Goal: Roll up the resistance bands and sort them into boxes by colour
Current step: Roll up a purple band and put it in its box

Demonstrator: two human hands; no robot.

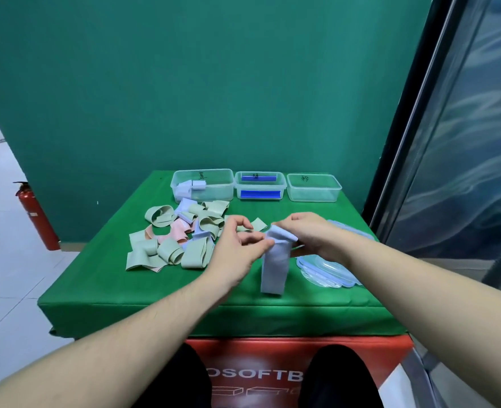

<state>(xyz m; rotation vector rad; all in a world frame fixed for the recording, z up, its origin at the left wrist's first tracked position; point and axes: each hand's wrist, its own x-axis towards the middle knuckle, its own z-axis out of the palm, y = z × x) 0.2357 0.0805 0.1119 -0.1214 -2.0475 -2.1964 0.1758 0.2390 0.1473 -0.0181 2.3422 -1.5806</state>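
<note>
Head view: left hand (237,245) and right hand (308,234) both pinch blue band (274,266) top; rest hangs below the grip.

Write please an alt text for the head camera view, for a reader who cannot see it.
Both hands, left hand and right hand, hold the top of a pale blue resistance band that hangs down over a green table. Left of them lies a pile of loose green, pink and blue bands; behind stand three clear plastic boxes.
</note>
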